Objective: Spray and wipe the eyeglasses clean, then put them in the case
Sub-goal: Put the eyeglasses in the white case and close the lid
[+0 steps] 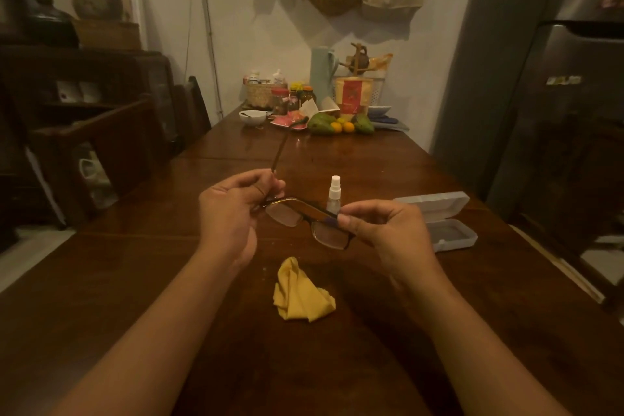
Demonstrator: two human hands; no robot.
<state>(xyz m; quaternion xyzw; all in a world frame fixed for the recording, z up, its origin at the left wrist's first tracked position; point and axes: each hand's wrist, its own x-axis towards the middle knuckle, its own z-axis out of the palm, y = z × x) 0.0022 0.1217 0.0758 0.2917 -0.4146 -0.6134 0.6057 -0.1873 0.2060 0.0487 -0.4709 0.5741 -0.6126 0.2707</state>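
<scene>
Dark-framed eyeglasses [309, 218] hang above the wooden table [422, 297], held at both ends. My left hand [233, 209] pinches the left hinge, and one temple arm sticks up and away from it. My right hand [381, 230] pinches the frame's right end. A small clear spray bottle [334, 194] with a white cap stands upright just behind the glasses. An open translucent case [442, 219] lies to the right of my right hand. A crumpled yellow cloth [300, 292] lies on the table below the glasses.
At the table's far end stand a basket, jars, a white bowl [252, 117], a pale jug [322, 73] and fruit [341, 125]. Dark wooden chairs [111, 159] line the left side. A grey fridge [557, 111] stands at the right.
</scene>
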